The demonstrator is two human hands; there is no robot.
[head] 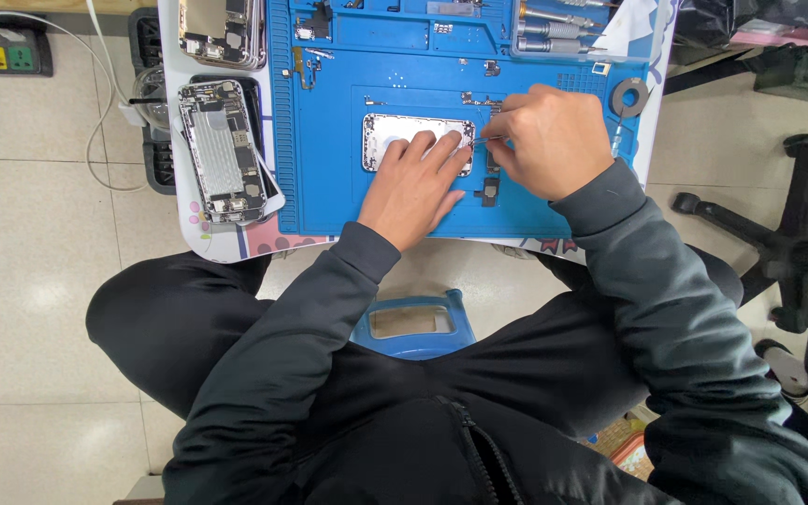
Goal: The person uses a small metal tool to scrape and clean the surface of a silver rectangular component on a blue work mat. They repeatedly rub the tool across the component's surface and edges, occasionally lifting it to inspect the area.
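**Inspector:** Head view. Where does the phone shell sit?

**Assistant:** The silver phone housing [402,140] lies flat near the middle of the blue work mat [329,187], long side running left to right. The left hand [413,182] rests palm-down over its lower right part, fingers [441,150] spread slightly apart and pressing on the housing, not gripped around it.

**Inspector:** And the right hand?

**Assistant:** The right hand [554,140] sits just beside the housing's right end. Its fingers are pinched together on a thin metal tool [490,139], apparently tweezers, whose tip points left toward the housing's right edge, close to the left fingertips. Whether the tip touches the housing I cannot tell.

**Inspector:** Surroundings?

**Assistant:** An opened phone [222,150] with exposed internals lies off the mat's left edge; another opened unit [222,33] sits above it. Screwdrivers [554,33] rest in the mat's upper right tray, and a dark tape roll [628,96] lies at the right edge. A small dark part [489,192] lies on the mat below the right hand. A blue stool [413,323] shows between the knees.
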